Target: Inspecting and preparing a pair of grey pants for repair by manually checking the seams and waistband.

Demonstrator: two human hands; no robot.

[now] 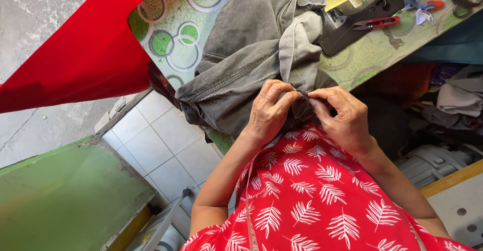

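Note:
A grey corduroy garment [251, 49] lies bunched on a table with a green circle-patterned cover [183, 44]. Its near edge hangs toward my lap. My left hand [269, 112] pinches a fold of that edge, fingers curled around the cloth. My right hand [342, 117] pinches the same fold from the other side, thumb and forefinger meeting the left fingers. Whether a small tool sits between the fingertips cannot be made out. Below my hands is my red dress with white leaf print [312, 200].
Red cloth [85, 49] drapes off the table's left end. Red-handled thread snips [377, 23] lie by a dark sewing machine base [352, 27] at the back right. A green board [65, 195] and white floor tiles [151, 140] are on the left, piled clothes [453, 97] on the right.

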